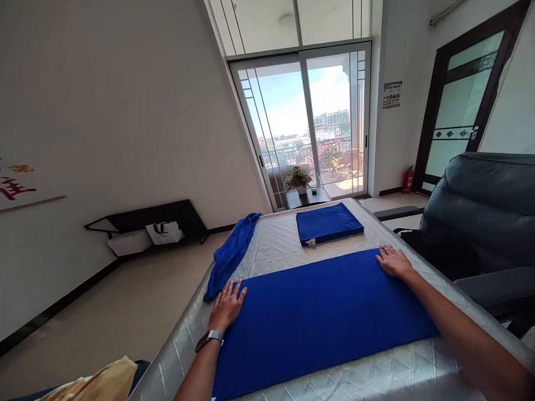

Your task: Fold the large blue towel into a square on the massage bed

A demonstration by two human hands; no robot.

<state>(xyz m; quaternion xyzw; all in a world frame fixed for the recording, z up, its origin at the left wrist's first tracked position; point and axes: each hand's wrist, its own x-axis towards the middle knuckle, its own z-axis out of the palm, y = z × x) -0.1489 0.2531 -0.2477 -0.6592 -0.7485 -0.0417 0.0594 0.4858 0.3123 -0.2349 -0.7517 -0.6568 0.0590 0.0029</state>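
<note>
A blue cloth (pixel 317 317) lies spread flat across the covered table, folded into a long rectangle. My left hand (pixel 228 303) rests palm down on its far left corner, fingers stretched out, a watch on the wrist. At the far right corner my right hand (pixel 393 260) also lies flat, fingers extended. Beyond the cloth sits a neatly folded stack of blue cloth (pixel 330 223) with a small white tag at its near left corner. To the left, a crumpled blue cloth (pixel 234 250) hangs over the table's edge.
The table has a quilted silvery cover (pixel 276 245). On the right stands a dark padded armchair (pixel 493 206). A small black table (pixel 307 197) with a potted plant (pixel 299 177) is beyond the far end. Yellowish fabric (pixel 104 381) shows at lower left.
</note>
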